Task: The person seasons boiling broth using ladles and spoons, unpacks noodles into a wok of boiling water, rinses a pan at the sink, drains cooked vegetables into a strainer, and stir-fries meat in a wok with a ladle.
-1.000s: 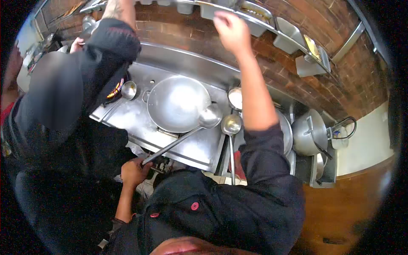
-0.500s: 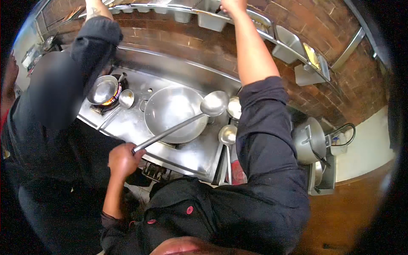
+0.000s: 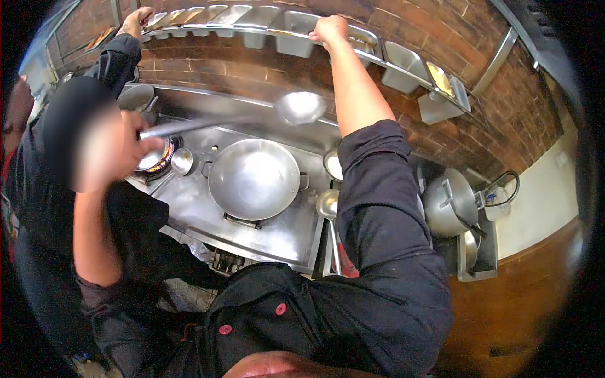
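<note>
My left hand [image 3: 135,143] grips the handle of a large metal ladle [image 3: 300,108], slightly blurred by motion. Its bowl hangs in the air above the back edge of the stove, beyond a big two-handled wok [image 3: 254,179]. Nothing shows inside the wok. My right hand [image 3: 331,30] is stretched up to the rail of metal food containers [image 3: 294,41] on the brick wall. Its fingers are closed at a container's edge; whatever they hold, if anything, is hidden.
A co-worker in dark clothes stands close on my left, one hand [image 3: 138,20] at the same rail. A lit burner [image 3: 165,157] glows at left beside a smaller ladle [image 3: 182,161]. Another ladle [image 3: 328,204] lies right of the wok. A large pot [image 3: 450,201] stands farther right.
My left hand has risen and moved left, lifting the ladle from over the wok towards the back wall. My right hand stays at the rail. The co-worker's hand has come into view.
</note>
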### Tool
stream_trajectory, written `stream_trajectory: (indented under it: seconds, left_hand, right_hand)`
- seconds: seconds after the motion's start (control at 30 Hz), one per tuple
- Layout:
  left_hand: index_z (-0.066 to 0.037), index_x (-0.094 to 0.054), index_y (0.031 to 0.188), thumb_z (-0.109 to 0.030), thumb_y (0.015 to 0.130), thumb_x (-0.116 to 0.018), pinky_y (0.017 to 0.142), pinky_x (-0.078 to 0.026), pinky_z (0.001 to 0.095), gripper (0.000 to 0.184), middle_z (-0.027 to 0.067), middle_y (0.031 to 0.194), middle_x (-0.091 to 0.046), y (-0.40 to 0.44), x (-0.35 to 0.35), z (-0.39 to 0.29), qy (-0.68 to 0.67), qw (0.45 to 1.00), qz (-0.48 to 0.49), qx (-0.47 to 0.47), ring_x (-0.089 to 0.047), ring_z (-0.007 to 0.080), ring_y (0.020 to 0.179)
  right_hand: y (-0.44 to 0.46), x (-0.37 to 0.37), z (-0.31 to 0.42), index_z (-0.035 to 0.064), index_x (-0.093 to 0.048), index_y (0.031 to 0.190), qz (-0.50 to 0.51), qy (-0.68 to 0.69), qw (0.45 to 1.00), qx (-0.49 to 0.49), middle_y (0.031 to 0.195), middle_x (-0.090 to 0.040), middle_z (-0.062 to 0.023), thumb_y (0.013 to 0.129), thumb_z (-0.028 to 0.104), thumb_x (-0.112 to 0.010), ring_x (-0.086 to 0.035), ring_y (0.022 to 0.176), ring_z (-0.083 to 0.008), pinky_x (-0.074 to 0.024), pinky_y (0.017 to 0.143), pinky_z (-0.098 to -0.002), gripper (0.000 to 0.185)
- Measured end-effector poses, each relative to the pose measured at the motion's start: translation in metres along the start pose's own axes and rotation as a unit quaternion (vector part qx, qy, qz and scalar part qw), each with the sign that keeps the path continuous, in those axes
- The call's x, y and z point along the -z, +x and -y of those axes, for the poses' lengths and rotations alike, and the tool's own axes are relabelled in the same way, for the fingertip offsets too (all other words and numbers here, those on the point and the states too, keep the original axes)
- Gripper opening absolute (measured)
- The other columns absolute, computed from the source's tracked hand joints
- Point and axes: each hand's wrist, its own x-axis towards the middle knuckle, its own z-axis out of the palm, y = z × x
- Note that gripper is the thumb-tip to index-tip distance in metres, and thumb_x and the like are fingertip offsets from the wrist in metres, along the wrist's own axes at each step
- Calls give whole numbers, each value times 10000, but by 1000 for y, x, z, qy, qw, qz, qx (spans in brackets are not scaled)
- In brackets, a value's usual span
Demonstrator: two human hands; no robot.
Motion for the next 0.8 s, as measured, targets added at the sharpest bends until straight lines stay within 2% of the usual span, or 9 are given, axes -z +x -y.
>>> stream_trajectory:
  seconds: [0.3, 0.37, 0.4, 0.43, 0.53, 0.6, 0.7, 0.73, 0.8]
  left_hand:
    - [28, -617, 756, -301, 645, -737, 607, -458, 391, 367, 194, 673, -599, 61, 70, 49, 30, 996, -62, -51, -604, 314, 656]
    - [31, -583, 705, -267, 638, -748, 591, -451, 386, 346, 180, 651, -594, 64, 75, 54, 35, 977, -189, -91, -596, 299, 635]
    - [26, -559, 719, -237, 638, -752, 596, -448, 383, 336, 172, 642, -586, 67, 96, 40, -18, 999, -29, 20, -591, 291, 632]
    - [35, -586, 727, -248, 633, -730, 599, -445, 373, 332, 166, 676, -579, 71, 96, 45, -21, 996, -87, 7, -578, 253, 651]
    - [23, -570, 755, -232, 634, -739, 622, -442, 359, 329, 139, 708, -574, 81, 113, 49, -12, 999, -30, 20, -566, 230, 691]
    - [12, -555, 810, -216, 639, -740, 638, -441, 355, 340, 127, 724, -565, 95, 110, 65, 81, 984, -143, -66, -548, 227, 695]
    - [17, -541, 851, -229, 651, -739, 667, -438, 364, 374, 130, 738, -553, 104, 112, 71, 33, 991, -108, -75, -532, 247, 706]
    - [-6, -680, 803, -560, 682, -625, 756, -453, 398, 570, 199, 782, -652, 75, 135, 32, 136, 989, -13, -56, -641, 253, 846]
    - [-4, -674, 767, -537, 688, -633, 737, -460, 388, 541, 204, 778, -649, 72, 133, 30, 117, 992, -15, -52, -642, 272, 818]
  right_hand:
    - [-19, 11, 5, -107, -416, 1001, -57, 330, 931, -142, 720, -543, -247, 833, -10, -323, -599, 576, -328, -541, 460, -373, 215]
    - [-22, 17, 2, -105, -406, 944, -61, 430, 890, -139, 726, -524, -252, 831, -13, -322, -578, 584, -334, -555, 516, -421, 168]
    - [-19, 20, -2, -99, -410, 987, -57, 440, 885, -143, 735, -536, -245, 860, 56, -332, -595, 589, -340, -552, 505, -410, 215]
    - [-21, 24, -1, -99, -410, 987, -57, 439, 885, -143, 735, -536, -245, 860, 56, -332, -595, 589, -340, -552, 505, -410, 215]
    - [-38, 37, 6, -84, -431, 900, -43, 461, 879, -117, 747, -539, -238, 838, 50, -380, -595, 628, -362, -550, 534, -435, 156]
    - [-54, 44, 11, -79, -433, 906, -25, 449, 887, -102, 746, -541, -231, 838, 52, -385, -595, 614, -356, -549, 524, -423, 155]
    - [-90, 53, 14, -66, -446, 919, 8, 433, 897, -85, 749, -554, -215, 846, 53, -404, -600, 582, -325, -544, 491, -379, 147]
    - [-104, 53, 15, -64, -453, 907, 18, 402, 914, -46, 742, -561, -211, 850, 52, -422, -606, 580, -310, -541, 478, -368, 133]
    - [-129, 51, 11, -63, -509, 957, 40, 303, 952, 24, 780, -603, -174, 882, 79, -470, -631, 689, -239, -543, 561, -321, 165]
